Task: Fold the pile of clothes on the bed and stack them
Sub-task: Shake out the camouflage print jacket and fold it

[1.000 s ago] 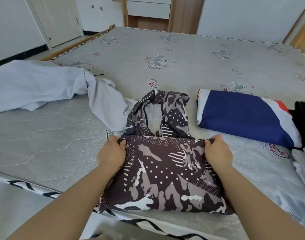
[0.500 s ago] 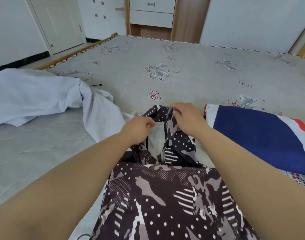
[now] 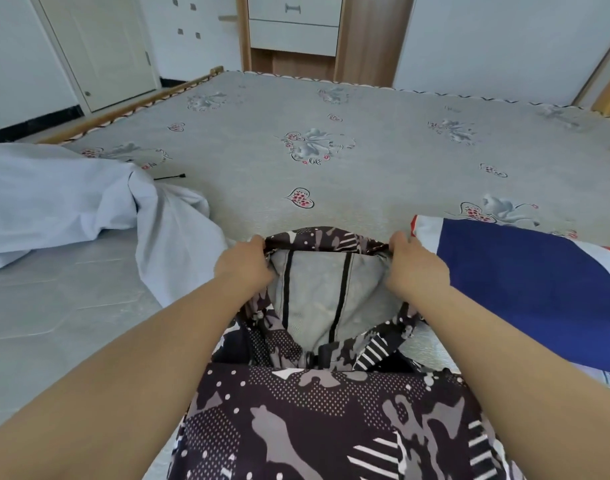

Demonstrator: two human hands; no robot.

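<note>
- Mostly bed [image 3: 365, 140]: grey floral mattress fills the view.
- pale sheet [image 3: 54, 202] bunched on its left side.
- navy cloth [image 3: 521, 285] with white and red edges lies at right, just beside the jacket.
- camo jacket [image 3: 314, 420] at near edge, centre, body folded, hood spread open with grey lining up.
- left hand [image 3: 243, 268] pinches hood rim's left corner.
- right hand [image 3: 416, 268] pinches its right corner, fingers curled.

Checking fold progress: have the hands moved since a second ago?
Yes. Both hands, left hand and right hand, went from the camouflage jacket's near fold to its far edge, toward the heart print.
</note>
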